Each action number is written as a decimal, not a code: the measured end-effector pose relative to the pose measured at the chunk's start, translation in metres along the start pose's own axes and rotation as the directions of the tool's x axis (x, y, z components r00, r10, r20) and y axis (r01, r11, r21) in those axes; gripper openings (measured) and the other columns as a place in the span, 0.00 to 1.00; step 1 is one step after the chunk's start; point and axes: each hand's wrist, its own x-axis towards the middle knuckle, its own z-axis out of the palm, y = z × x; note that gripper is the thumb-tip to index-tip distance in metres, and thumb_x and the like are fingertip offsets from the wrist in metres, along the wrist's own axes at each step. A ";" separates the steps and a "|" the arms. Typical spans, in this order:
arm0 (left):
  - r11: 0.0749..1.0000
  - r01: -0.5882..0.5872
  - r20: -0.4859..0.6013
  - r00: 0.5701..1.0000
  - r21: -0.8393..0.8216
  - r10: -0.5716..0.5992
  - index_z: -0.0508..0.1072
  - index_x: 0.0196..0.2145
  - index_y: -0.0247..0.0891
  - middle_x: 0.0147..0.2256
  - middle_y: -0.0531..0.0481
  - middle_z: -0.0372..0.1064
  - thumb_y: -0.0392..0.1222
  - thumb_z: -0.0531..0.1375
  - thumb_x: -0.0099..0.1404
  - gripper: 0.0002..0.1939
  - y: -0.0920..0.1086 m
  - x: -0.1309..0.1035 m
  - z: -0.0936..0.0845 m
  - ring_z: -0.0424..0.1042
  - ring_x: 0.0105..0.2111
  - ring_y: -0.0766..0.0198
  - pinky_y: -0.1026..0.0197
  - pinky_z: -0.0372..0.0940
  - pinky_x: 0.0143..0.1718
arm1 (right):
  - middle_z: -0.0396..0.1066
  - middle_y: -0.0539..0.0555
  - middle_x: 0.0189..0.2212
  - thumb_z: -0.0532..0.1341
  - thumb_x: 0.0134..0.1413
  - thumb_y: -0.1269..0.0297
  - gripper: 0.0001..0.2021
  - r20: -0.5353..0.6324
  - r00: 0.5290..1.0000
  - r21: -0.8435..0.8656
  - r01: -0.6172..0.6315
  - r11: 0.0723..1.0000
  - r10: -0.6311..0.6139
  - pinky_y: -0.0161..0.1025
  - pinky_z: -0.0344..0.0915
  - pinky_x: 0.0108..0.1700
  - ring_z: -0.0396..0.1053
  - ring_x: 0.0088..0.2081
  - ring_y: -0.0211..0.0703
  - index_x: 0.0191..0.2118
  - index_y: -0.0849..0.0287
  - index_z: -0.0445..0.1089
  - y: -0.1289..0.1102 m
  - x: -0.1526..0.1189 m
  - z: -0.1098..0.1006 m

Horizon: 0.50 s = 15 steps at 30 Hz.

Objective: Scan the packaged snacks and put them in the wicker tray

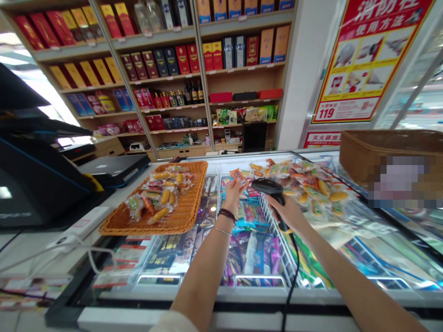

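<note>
My left hand pinches a small orange snack packet and holds it up above the glass top of the freezer. In my right hand is a black barcode scanner, its head turned left toward the packet and its cable hanging down over the freezer's front. To the left, a wicker tray bears several clear-wrapped snacks, yellow and orange. A larger heap of similar wrapped snacks lies on the glass to the right of the scanner.
Under the freezer glass, wire baskets hold colourful frozen packs. A brown basket stands at the right. On the left counter are a flat black scale-like device, a dark machine and white cables. Shelves of boxed goods line the back.
</note>
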 end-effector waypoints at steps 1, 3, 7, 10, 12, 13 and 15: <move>1.000 0.006 -0.003 1.000 -0.006 -0.006 0.76 0.34 0.34 0.38 0.45 0.79 0.44 0.70 0.62 0.11 0.000 0.001 -0.001 0.79 0.48 0.56 0.47 0.68 0.61 | 0.62 0.46 0.10 0.62 0.56 0.39 0.23 0.006 1.000 -0.021 0.004 1.000 -0.004 0.37 0.59 0.19 0.61 0.12 0.39 0.24 0.52 0.62 -0.001 -0.001 0.000; 1.000 0.015 -0.013 1.000 -0.008 -0.015 0.76 0.35 0.34 0.38 0.44 0.79 0.43 0.69 0.63 0.10 0.001 0.004 -0.002 0.79 0.47 0.56 0.47 0.69 0.60 | 0.61 0.46 0.10 0.62 0.56 0.39 0.24 0.014 1.000 -0.041 0.011 0.999 -0.010 0.37 0.58 0.19 0.60 0.12 0.39 0.24 0.52 0.62 -0.002 -0.002 0.000; 1.000 0.029 -0.052 0.998 0.000 -0.029 0.78 0.37 0.33 0.37 0.44 0.80 0.43 0.68 0.63 0.10 0.004 0.009 -0.005 0.80 0.45 0.57 0.48 0.69 0.60 | 0.61 0.46 0.10 0.61 0.58 0.40 0.24 0.032 0.999 -0.052 0.026 0.998 -0.025 0.37 0.56 0.19 0.59 0.12 0.38 0.23 0.53 0.62 -0.001 -0.002 0.000; 1.000 0.028 -0.078 0.997 -0.008 -0.028 0.78 0.38 0.33 0.38 0.43 0.80 0.44 0.68 0.63 0.11 0.007 0.010 -0.007 0.80 0.46 0.56 0.49 0.69 0.59 | 0.61 0.47 0.10 0.61 0.58 0.39 0.24 0.037 0.999 -0.078 0.031 0.996 -0.029 0.37 0.56 0.20 0.60 0.12 0.39 0.23 0.53 0.63 0.000 -0.002 0.000; 1.000 0.020 -0.074 0.997 -0.018 -0.021 0.78 0.38 0.33 0.39 0.42 0.81 0.43 0.68 0.63 0.11 0.008 0.010 -0.008 0.80 0.47 0.56 0.49 0.69 0.60 | 0.62 0.47 0.10 0.61 0.57 0.38 0.25 0.041 0.999 -0.101 0.027 0.994 -0.023 0.37 0.56 0.19 0.60 0.12 0.39 0.23 0.53 0.63 0.001 -0.002 0.001; 1.000 0.018 -0.067 0.998 -0.020 -0.019 0.79 0.38 0.32 0.40 0.42 0.81 0.43 0.68 0.63 0.11 0.009 0.010 -0.008 0.80 0.48 0.55 0.49 0.69 0.60 | 0.62 0.48 0.10 0.60 0.56 0.37 0.25 0.043 0.999 -0.111 0.025 0.994 -0.020 0.37 0.56 0.19 0.61 0.12 0.40 0.23 0.53 0.63 0.001 -0.002 0.001; 1.000 0.022 -0.055 0.998 -0.011 -0.022 0.79 0.37 0.32 0.40 0.41 0.81 0.43 0.68 0.63 0.10 0.009 0.010 -0.008 0.79 0.50 0.54 0.49 0.69 0.60 | 0.62 0.48 0.09 0.60 0.55 0.36 0.25 0.042 0.999 -0.126 0.020 0.992 -0.015 0.38 0.57 0.20 0.61 0.12 0.40 0.22 0.52 0.63 0.000 -0.001 0.001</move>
